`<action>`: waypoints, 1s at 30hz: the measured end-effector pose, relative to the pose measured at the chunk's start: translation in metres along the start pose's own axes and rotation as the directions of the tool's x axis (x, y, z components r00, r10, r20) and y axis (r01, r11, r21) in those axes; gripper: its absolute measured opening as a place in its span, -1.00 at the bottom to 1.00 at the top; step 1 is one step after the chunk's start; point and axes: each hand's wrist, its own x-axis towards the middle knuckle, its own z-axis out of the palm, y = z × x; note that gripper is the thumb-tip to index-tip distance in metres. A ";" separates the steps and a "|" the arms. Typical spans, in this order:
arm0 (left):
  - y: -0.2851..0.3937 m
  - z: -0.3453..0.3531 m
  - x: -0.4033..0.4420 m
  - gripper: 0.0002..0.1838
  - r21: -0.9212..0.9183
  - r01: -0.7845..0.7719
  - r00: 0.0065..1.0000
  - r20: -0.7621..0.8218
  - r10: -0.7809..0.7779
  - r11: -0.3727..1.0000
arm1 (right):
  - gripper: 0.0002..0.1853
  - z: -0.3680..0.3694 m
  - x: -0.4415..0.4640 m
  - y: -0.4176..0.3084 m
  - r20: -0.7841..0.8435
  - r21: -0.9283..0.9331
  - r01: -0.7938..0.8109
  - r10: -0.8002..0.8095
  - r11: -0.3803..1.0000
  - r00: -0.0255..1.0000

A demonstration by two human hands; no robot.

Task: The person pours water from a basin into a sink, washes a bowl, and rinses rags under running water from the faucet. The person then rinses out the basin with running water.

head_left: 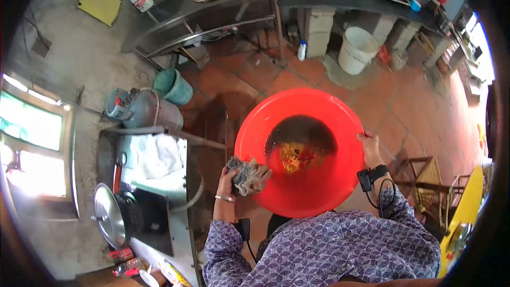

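Observation:
A large red basin (334,194) is held in front of my body, tilted, with dark water (303,127) and a yellow and red printed pattern in its bottom. My right hand (368,146) grips the basin's right rim, thumb on the inner side. At the left rim my left hand (227,182) is closed on a bunched grey cloth (248,176), which lies against the basin's edge. Whether the left fingers also hold the rim is hidden by the cloth.
Left are a gas cylinder (149,109), a green bucket (174,86) and a counter with a pot lid (109,215). A white bucket (358,49) stands on the tiled floor (255,74) ahead. At right are a wooden chair (427,180) and a yellow board (470,207).

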 end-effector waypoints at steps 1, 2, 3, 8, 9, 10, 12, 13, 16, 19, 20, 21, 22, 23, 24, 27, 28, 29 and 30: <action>0.013 0.010 0.011 -0.52 -0.032 0.014 0.998 -0.055 -0.016 0.999 | -0.83 0.012 0.024 -0.004 0.021 -0.025 0.025 -0.025 0.999 0.999; 0.026 0.016 0.022 -0.54 -0.066 0.027 0.994 -0.109 -0.034 0.997 | -0.84 0.026 0.045 -0.005 0.043 -0.050 0.051 -0.049 0.997 0.998; 0.026 0.015 0.016 -0.54 -0.089 0.020 0.993 -0.117 -0.031 0.996 | -0.84 0.032 0.054 0.001 0.058 -0.068 0.058 -0.054 0.996 0.997; 0.062 0.008 0.004 -0.60 -0.150 -0.074 0.970 -0.242 0.036 0.986 | -0.78 0.103 0.045 -0.036 0.119 -0.084 -0.003 0.013 0.996 0.993; 0.068 0.010 0.002 -0.60 -0.175 -0.120 0.971 -0.228 0.079 0.977 | -0.81 0.106 0.051 -0.037 0.239 0.042 -0.041 0.030 0.998 0.971; 0.083 0.023 -0.010 -0.59 -0.235 -0.160 0.972 -0.209 0.111 0.959 | -0.81 0.112 0.061 -0.029 0.244 0.044 -0.044 0.032 0.998 0.969; 0.091 -0.022 -0.015 -0.56 -0.126 -0.264 0.956 -0.169 0.242 0.956 | -0.71 0.138 0.088 0.002 0.266 -0.082 0.004 0.018 0.997 0.964; 0.105 -0.028 -0.024 -0.55 -0.160 -0.304 0.943 -0.192 0.273 0.939 | -0.71 0.158 0.099 0.010 0.284 -0.091 -0.009 0.034 0.996 0.958; 0.158 -0.042 -0.044 -0.50 -0.219 -0.390 0.900 -0.297 0.320 0.894 | -0.78 0.234 0.098 -0.019 0.517 -0.185 0.212 -0.089 0.960 0.852; 0.192 -0.017 -0.083 -0.54 0.181 -0.562 0.717 -0.381 0.584 0.807 | -0.52 0.297 0.036 -0.105 0.722 -0.107 0.063 0.034 0.992 0.691; 0.203 -0.016 -0.097 -0.54 0.245 -0.573 0.691 -0.370 0.621 0.782 | -0.53 0.314 0.039 -0.098 0.766 -0.112 0.125 0.005 0.986 0.643; 0.216 -0.017 -0.116 -0.54 0.309 -0.580 0.665 -0.356 0.657 0.754 | -0.54 0.329 0.041 -0.092 0.807 -0.112 0.187 -0.021 0.976 0.590; 0.233 -0.009 -0.127 -0.52 0.362 -0.561 0.630 -0.398 0.667 0.745 | -0.54 0.342 0.042 -0.089 0.810 -0.118 0.185 -0.013 0.976 0.586; 0.250 -0.001 -0.137 -0.51 0.413 -0.535 0.593 -0.438 0.676 0.737 | -0.56 0.357 0.042 -0.088 0.869 -0.091 0.192 -0.016 0.977 0.495; 0.270 -0.011 -0.156 -0.52 0.338 -0.450 0.646 -0.516 0.563 0.827 | -0.57 0.372 0.036 -0.089 0.919 -0.078 0.180 0.001 0.981 0.394; 0.350 0.002 -0.184 -0.59 0.515 -0.410 0.582 -0.487 0.651 0.753 | -0.61 0.419 0.003 -0.134 0.952 0.005 0.310 -0.099 0.951 0.288; 0.376 0.003 -0.190 -0.59 0.508 -0.419 0.561 -0.507 0.654 0.753 | -0.61 0.435 -0.011 -0.148 0.954 -0.019 0.290 -0.070 0.957 0.293; 0.398 0.002 -0.194 -0.59 0.514 -0.418 0.548 -0.514 0.660 0.749 | -0.63 0.446 -0.027 -0.158 0.954 -0.043 0.192 -0.017 0.981 0.299; 0.414 0.002 -0.200 -0.60 0.523 -0.425 0.528 -0.520 0.671 0.739 | -0.64 0.457 -0.040 -0.158 0.959 -0.054 0.100 0.024 0.994 0.281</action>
